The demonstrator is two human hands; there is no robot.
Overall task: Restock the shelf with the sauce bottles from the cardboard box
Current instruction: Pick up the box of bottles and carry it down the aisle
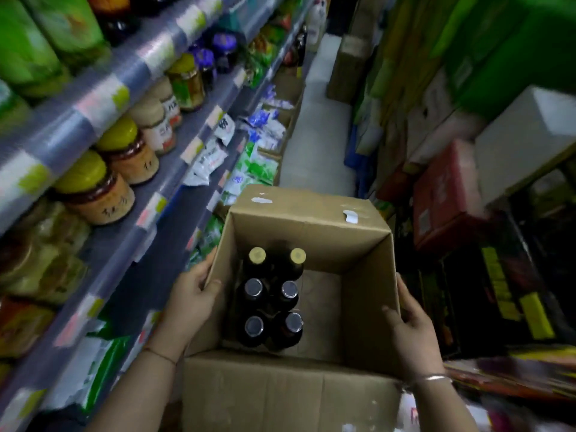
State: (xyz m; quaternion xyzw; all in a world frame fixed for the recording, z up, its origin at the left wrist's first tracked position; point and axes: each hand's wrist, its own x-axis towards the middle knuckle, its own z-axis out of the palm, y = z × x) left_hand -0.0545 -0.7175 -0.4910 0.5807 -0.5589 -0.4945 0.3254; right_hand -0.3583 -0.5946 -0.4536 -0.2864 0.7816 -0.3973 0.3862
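Both forearms are bare, with no sleeves in view. A thin thread-like band (160, 356) circles the left wrist. A slim, pale metallic bangle (431, 379) sits on the right wrist.

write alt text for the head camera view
Two hands, left hand and right hand, grip the sides of an open cardboard box holding six dark sauce bottles in its left half, beside a shelf of jars.

I see a narrow, dim shop aisle with a pale floor (314, 141), grey shelving (103, 98) on my left and stacked cartons (448, 194) on my right.
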